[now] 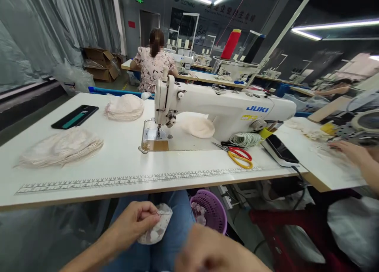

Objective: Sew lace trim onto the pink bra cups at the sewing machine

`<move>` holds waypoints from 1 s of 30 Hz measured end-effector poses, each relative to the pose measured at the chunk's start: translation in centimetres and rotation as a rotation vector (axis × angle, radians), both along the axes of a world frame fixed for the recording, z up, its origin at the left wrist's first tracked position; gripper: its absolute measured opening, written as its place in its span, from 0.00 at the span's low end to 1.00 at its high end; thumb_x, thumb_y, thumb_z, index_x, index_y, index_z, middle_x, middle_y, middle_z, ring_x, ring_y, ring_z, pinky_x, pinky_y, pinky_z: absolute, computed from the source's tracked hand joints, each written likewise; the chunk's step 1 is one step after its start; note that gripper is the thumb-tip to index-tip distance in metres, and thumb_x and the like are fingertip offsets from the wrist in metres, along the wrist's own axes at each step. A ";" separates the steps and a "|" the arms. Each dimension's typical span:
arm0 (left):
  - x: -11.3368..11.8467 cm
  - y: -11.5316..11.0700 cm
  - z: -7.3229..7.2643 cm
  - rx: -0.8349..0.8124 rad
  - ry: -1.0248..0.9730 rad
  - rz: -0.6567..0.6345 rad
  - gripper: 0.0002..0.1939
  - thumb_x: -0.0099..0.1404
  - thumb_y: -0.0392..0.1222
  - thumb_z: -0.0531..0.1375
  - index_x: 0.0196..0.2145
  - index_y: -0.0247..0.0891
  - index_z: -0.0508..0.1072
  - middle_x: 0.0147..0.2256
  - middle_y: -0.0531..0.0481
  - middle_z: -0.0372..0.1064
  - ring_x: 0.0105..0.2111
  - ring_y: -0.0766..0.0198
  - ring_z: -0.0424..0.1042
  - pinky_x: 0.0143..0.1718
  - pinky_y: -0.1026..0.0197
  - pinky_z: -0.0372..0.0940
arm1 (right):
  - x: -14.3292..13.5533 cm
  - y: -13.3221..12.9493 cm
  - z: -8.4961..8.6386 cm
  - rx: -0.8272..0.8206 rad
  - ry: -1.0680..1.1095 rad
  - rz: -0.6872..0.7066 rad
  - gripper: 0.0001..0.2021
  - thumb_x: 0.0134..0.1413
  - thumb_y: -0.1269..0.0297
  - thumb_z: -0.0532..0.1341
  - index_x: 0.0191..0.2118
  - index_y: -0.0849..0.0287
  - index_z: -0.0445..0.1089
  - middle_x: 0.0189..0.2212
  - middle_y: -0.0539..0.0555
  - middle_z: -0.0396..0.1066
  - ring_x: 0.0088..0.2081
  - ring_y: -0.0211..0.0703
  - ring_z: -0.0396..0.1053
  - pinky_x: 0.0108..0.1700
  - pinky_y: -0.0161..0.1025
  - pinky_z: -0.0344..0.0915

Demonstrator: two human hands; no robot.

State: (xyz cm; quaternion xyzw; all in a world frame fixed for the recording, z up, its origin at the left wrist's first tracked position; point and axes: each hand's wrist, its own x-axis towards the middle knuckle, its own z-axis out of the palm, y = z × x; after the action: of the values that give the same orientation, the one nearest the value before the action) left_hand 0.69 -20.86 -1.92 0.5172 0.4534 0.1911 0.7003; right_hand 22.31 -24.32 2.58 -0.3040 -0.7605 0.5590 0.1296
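My left hand (143, 220) pinches a small piece of pale lace fabric (156, 226) above my lap, thumb and fingers closed on its upper edge. Close to the camera, my right hand (207, 248) is blurred by motion, apart from the fabric, and its fingers cannot be made out. In front of me a white sewing machine (204, 100) stands on the table (124, 165). A cream fabric piece (203, 128) lies under its arm. To the left are a stack of lace pieces (62, 145) and a rounder stack of pale pieces (126, 107).
Scissors (241, 157) with red and yellow handles and a phone (280, 149) lie to the right. Another phone (75, 117) lies left. A ruler strip (133, 180) runs along the front edge. A purple basket (217, 212) stands below. A co-worker's hand (349, 149) is at right.
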 end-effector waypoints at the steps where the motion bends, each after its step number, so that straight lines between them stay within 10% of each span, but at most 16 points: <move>1: 0.7 -0.3 -0.5 -0.027 -0.031 -0.002 0.27 0.50 0.65 0.63 0.27 0.35 0.67 0.18 0.60 0.55 0.20 0.71 0.49 0.22 0.67 0.46 | -0.4 0.4 -0.4 0.039 -0.008 -0.071 0.17 0.60 0.51 0.54 0.33 0.58 0.71 0.23 0.49 0.65 0.24 0.35 0.61 0.28 0.31 0.57; 5: 2.3 -1.0 -1.4 -0.137 -0.145 -0.031 0.28 0.50 0.66 0.63 0.28 0.34 0.67 0.21 0.57 0.58 0.22 0.70 0.53 0.25 0.66 0.49 | -1.0 1.4 -2.3 0.090 -0.153 -0.407 0.10 0.59 0.59 0.58 0.45 0.56 0.65 0.20 0.43 0.60 0.25 0.34 0.57 0.33 0.31 0.55; 21: 0.5 -0.5 -0.3 0.012 -0.052 -0.171 0.29 0.61 0.66 0.52 0.24 0.35 0.68 0.21 0.57 0.47 0.24 0.68 0.44 0.23 0.64 0.42 | -1.1 1.4 -2.4 0.015 -0.184 -0.359 0.08 0.60 0.61 0.57 0.42 0.57 0.68 0.19 0.43 0.62 0.21 0.32 0.54 0.27 0.30 0.51; 30: 0.8 -1.0 -0.8 -0.007 -0.181 -0.147 0.26 0.61 0.62 0.56 0.33 0.33 0.75 0.25 0.51 0.65 0.26 0.65 0.58 0.28 0.65 0.54 | -1.1 1.1 -2.7 0.038 -0.131 -0.446 0.07 0.59 0.61 0.57 0.36 0.59 0.66 0.16 0.42 0.58 0.19 0.30 0.52 0.23 0.29 0.48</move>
State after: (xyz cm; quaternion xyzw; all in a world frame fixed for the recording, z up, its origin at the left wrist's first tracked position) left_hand 1.47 -21.88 -2.75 0.5271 0.3496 0.1836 0.7525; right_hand 21.26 -23.22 -0.08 -0.4976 -0.6917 0.4812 0.2060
